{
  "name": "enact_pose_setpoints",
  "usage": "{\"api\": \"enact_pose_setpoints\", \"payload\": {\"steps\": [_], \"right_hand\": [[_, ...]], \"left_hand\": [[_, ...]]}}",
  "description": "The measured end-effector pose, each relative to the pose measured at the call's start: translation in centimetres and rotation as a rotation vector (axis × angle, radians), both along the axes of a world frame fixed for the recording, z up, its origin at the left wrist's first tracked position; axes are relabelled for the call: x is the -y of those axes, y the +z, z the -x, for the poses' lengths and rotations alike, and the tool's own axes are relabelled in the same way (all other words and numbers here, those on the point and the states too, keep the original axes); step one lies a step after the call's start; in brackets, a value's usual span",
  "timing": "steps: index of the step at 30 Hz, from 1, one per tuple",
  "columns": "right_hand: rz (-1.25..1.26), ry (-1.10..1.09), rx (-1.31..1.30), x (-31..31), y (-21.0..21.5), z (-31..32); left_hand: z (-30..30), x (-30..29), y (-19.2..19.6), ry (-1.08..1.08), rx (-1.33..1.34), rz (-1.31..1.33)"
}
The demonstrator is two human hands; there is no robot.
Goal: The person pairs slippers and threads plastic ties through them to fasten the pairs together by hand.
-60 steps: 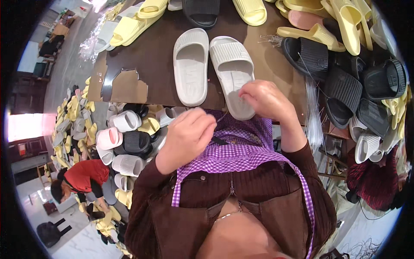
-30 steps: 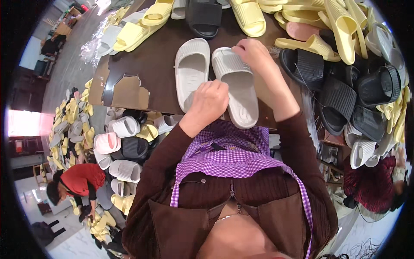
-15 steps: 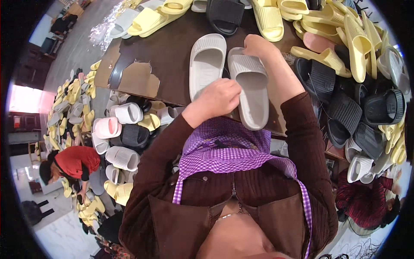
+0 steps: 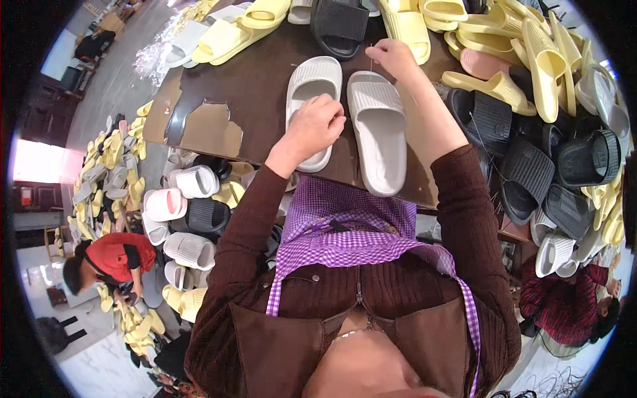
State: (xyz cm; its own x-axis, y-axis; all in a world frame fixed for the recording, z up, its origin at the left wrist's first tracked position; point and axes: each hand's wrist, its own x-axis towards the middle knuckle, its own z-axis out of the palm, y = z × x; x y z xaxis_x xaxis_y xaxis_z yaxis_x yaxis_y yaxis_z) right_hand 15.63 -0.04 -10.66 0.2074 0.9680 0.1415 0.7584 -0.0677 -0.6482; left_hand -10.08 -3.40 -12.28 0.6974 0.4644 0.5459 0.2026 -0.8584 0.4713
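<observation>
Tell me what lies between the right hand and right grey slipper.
The head view shows brown tabletop, apparently crossed by a thin thread, between the right hand and that slipper.

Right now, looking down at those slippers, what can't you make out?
All in the head view:
- Middle of the left light-grey slipper: covered by the left hand.
- Whether that hand holds anything: its fingertips are hidden behind its own back.
- Where the thin strand at the right hand ends: too fine to follow.
- Far end of the black slipper: cut off by the upper edge.
</observation>
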Motion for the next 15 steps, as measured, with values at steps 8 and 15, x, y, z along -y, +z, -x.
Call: {"api": "enact_pose_setpoints", "payload": {"steps": [8,15], "right_hand": [[0.011,0.261,-0.522,-2.0,0.8,3.1],[0.197,0.383,-0.330,-4.9,1.2,6.5]], "left_hand": [[0.5,-2.3,0.0,-0.162,-0.019,0.058],[0.6,-2.8,-0.6,-0.101,-0.025,0.308]]}}
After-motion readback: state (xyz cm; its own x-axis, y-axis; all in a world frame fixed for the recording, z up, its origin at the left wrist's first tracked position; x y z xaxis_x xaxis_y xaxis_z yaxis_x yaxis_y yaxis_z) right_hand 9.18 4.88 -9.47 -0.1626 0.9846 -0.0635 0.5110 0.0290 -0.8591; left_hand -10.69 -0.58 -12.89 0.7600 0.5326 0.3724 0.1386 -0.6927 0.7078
